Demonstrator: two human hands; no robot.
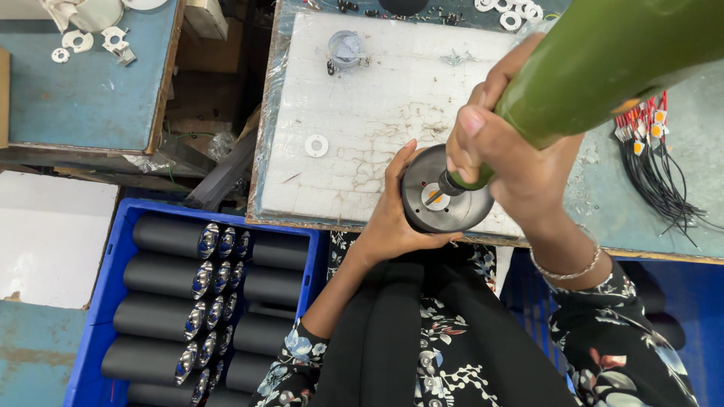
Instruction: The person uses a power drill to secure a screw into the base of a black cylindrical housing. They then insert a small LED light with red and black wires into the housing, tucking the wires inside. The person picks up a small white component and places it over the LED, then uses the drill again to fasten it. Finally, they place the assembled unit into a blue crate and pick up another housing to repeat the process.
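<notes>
Left hand (392, 218) wrapped around a round dark housing (446, 200) at the near edge of the white slab (362, 113), fingers curled along the housing's left side, thumb under its near rim, grasping it firmly. Right hand (505, 154) clenched around the neck of a green driver (603, 60), thumb and forefinger pinched just above the tip. Driver tilted, bit (436, 196) pressing on the housing's pale orange centre, inside the rim. Housing thus between both hands: left fingers touching its side, right fingers just above its face, apart from it.

On the slab, a white ring (317, 145) well clear to the left, and a small clear cup (345, 48) near the far edge. More white rings (513, 11) at the far right corner. To the right, on the blue bench (679, 226), a bundle of black wires (656, 169) with red and orange ends. Below left, a blue crate (121, 249) packed with black tubes (162, 275) in rows, shiny oval pieces (207, 241) between them. Silver bracelet (567, 273) on the right wrist.
</notes>
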